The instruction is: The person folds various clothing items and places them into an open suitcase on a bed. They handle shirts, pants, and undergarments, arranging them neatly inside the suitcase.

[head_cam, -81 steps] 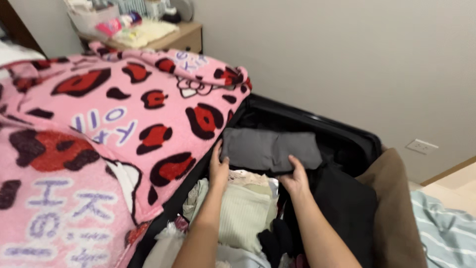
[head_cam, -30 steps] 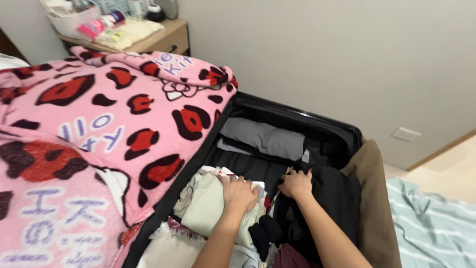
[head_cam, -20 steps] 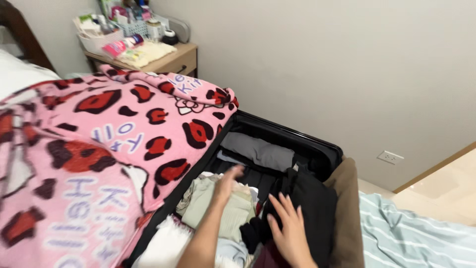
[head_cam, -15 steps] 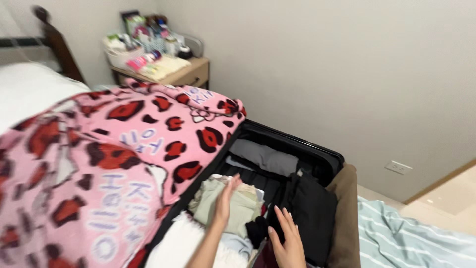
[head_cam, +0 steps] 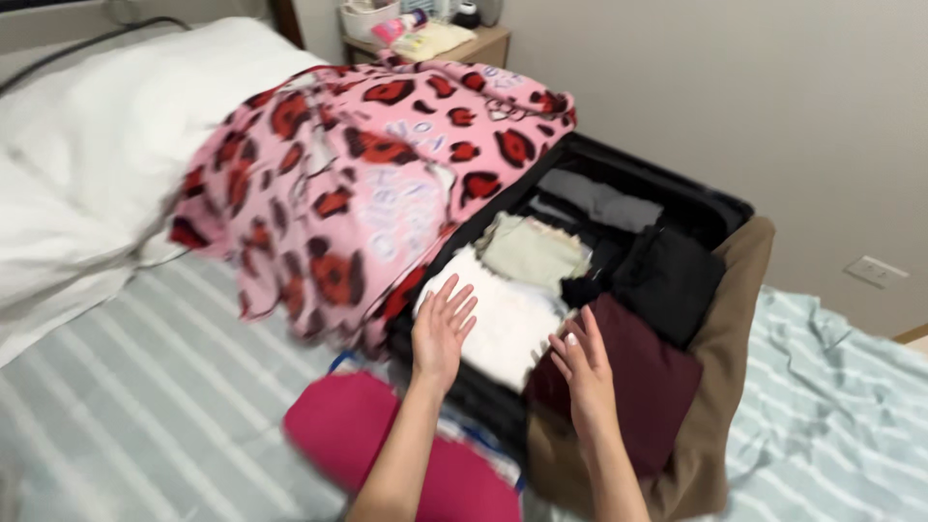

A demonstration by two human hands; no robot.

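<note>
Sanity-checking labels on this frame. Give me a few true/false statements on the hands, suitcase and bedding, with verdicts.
1. Both hands are open and hold nothing. True: the left hand and right hand show spread fingers, empty.
2. The suitcase is zipped shut. False: the suitcase lies open, with folded clothes showing inside.
3. A pink patterned blanket lies beside the suitcase. True: the blanket is heaped against the suitcase's left edge.
4. The right hand grips the grey garment. False: the grey garment lies at the far end, away from both hands.
5. The left hand is over a white garment. True: it is over the white garment; contact cannot be told.
</note>
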